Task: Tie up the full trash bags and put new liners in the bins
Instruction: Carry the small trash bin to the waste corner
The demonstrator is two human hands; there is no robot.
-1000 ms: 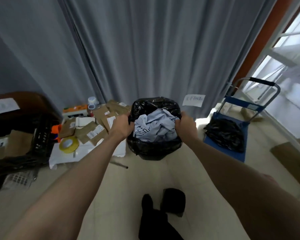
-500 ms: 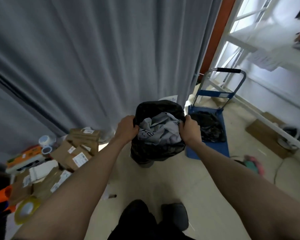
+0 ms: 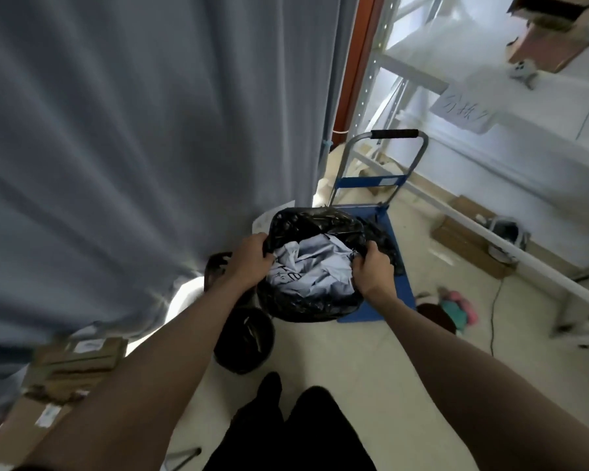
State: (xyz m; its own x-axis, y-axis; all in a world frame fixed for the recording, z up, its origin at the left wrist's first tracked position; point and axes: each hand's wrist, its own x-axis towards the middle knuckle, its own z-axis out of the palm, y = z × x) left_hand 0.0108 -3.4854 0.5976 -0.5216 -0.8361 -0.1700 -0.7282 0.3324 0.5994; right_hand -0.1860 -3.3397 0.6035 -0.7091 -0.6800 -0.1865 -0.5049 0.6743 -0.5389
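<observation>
A full black trash bag hangs in the air in front of me, stuffed with crumpled pale grey plastic packaging. My left hand grips the bag's rim on its left side. My right hand grips the rim on the right side. The bag's mouth is open between my hands. Below and to the left stands a small dark bin on the floor, out of the bag; its inside looks dark and I cannot tell whether it has a liner.
A blue platform trolley with a black bag on it stands just behind the held bag. Grey curtain fills the left. Cardboard boxes lie at lower left. A white metal rack runs along the right.
The bag has been lifted out of the bin and carried right toward the trolley; the bin now stands uncovered at lower left. My view has swung right. Both hands keep their grip.
</observation>
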